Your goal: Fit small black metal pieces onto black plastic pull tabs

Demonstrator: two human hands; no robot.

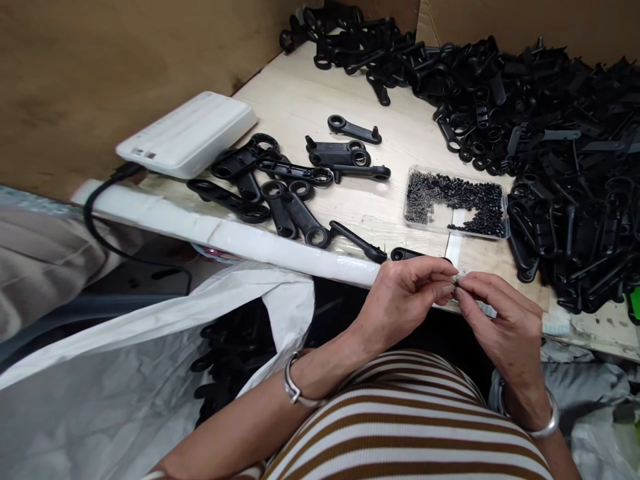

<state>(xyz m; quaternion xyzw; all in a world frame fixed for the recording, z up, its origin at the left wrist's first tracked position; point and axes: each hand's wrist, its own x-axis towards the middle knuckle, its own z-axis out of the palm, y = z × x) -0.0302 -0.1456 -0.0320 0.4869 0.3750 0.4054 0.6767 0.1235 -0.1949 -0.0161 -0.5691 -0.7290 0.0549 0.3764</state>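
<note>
My left hand (405,297) and my right hand (497,313) meet fingertip to fingertip at the table's front edge. Both are pinched closed around something tiny and dark, too small to name. Just behind my left fingers lies a black plastic arm (413,254), partly hidden by them. Another black arm (357,240) rests to its left. Beyond my hands is a clear plastic box (431,229), holding many small black pieces on its right and small springs or metallic bits on its left.
A large heap of black plastic arms (565,160) covers the back and right of the table. More arms (310,220) lie loosely at the left, beside a white device (190,133) with a black cable (90,213). Below hangs an open white sack (150,340) containing black parts.
</note>
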